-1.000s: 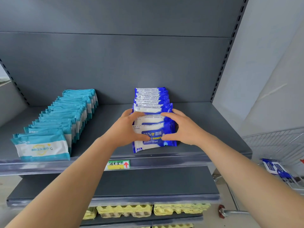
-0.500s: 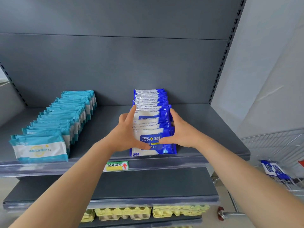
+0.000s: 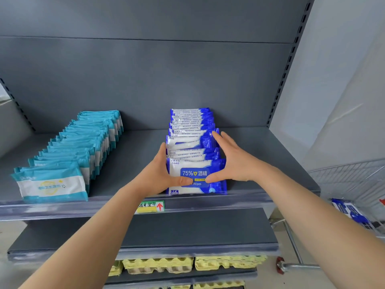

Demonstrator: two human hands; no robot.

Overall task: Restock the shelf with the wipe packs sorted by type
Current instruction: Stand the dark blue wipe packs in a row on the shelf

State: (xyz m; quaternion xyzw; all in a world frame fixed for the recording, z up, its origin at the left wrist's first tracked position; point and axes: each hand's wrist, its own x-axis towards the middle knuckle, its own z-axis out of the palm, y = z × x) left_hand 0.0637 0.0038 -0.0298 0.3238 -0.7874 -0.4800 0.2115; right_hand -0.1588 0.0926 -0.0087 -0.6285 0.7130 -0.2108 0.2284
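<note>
All I see of the person on my feed is two arms. The left forearm [image 3: 100, 230] and the right forearm [image 3: 308, 209] are bare from the lower edge of the view up to the wrists, slim and smooth. The wide lens swells them towards the bottom corners. The left grip [image 3: 160, 174] and the right grip [image 3: 233, 161] are bare as well, with long, slender fingers [image 3: 224, 140]. The thumbnails [image 3: 188, 181] look short and plain; finer detail I cannot make out.
</note>
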